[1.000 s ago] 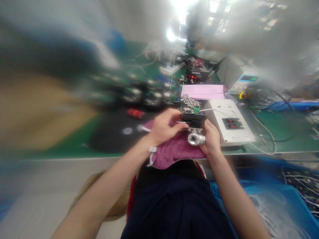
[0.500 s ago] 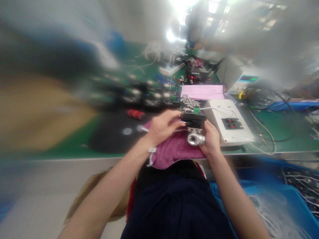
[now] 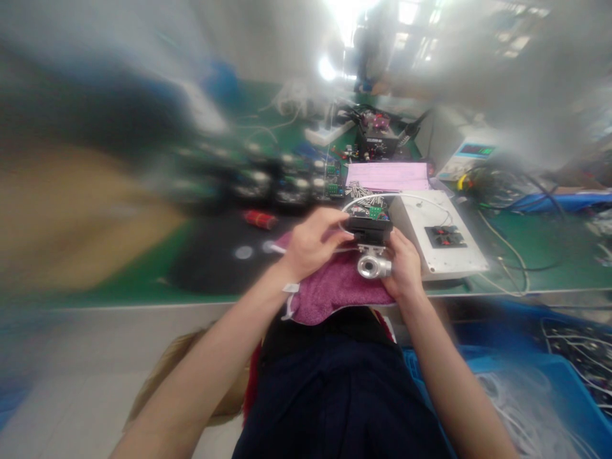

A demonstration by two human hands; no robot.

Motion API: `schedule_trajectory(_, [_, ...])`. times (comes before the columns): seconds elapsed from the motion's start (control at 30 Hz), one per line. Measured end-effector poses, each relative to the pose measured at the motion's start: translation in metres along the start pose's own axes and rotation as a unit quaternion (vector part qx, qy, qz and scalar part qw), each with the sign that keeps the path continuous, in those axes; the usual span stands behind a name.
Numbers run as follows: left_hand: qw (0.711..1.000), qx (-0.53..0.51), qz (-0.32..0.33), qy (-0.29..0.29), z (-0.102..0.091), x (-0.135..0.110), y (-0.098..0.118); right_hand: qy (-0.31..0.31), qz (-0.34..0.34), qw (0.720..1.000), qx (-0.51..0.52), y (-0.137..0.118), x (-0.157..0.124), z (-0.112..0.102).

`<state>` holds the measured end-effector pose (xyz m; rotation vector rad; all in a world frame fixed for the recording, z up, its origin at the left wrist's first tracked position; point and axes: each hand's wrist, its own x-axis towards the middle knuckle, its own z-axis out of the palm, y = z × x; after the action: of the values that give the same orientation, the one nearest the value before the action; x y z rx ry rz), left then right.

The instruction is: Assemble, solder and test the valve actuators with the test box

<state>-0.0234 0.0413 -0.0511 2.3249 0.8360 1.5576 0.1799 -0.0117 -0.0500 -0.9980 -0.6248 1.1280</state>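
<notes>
My right hand grips a metal valve topped by an open black housing. A circuit board with a green terminal block shows inside the housing. At the housing's left side, my left hand pinches a white cable between thumb and fingers; its end is hard to make out. The cable arches over the board to the white box on the right. Beneath the valve, a purple cloth lies at the bench edge. Several metal screws or pins sit just behind the housing.
A red screwdriver-like handle lies on the black mat. Several blurred valve units stand at the back left. A pink sheet and a power supply are farther back. A blue bin stands low right.
The white cable now arches higher and farther left over the board, toward my left fingers. The valve and housing have shifted slightly left. A red light at the back is no longer visible.
</notes>
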Motion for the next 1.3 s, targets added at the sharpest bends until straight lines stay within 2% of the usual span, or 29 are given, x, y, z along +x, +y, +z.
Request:
schedule_trajectory(0.17, [1.0,-0.011,0.028,-0.002,-0.0015,0.0032,0.0025,0.005,-0.003,1.0,0.0,0.0007,-0.0002,0.0003])
schedule_trajectory(0.5, [1.0,0.001,0.001,-0.003,-0.0067,0.0063,0.0055,-0.015,0.002,1.0,-0.001,0.0043,-0.0001,-0.0011])
schedule_trajectory(1.3, [1.0,0.0,-0.003,0.002,-0.0055,0.0071,0.0055,-0.025,0.005,0.999,-0.03,0.0055,0.0009,-0.0051])
